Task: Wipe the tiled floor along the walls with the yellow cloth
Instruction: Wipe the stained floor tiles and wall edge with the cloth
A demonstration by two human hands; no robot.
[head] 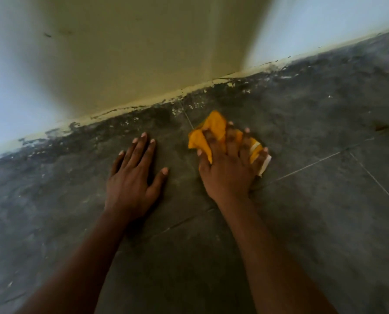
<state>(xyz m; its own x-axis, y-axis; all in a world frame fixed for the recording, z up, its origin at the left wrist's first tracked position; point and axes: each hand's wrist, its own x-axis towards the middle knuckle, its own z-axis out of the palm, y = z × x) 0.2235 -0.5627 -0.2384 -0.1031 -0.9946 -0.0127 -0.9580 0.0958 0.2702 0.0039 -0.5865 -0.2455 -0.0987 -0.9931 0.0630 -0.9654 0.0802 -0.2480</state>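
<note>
The yellow cloth (214,130) lies crumpled on the dark grey tiled floor (313,200), a short way out from the wall's base. My right hand (229,164) presses down on it with the fingers spread and curled into the folds; a white edge of the cloth pokes out at the right, under the little finger. My left hand (134,175) rests flat on the floor to the left of the cloth, fingers apart, holding nothing. Both forearms reach in from the bottom of the view.
A cream wall (132,53) meets the floor along a slanted line, rising to the right. Chipped paint and dark grime (161,112) run along that joint. A small brown spot (380,127) sits on the floor at the right. Grout lines cross the tiles.
</note>
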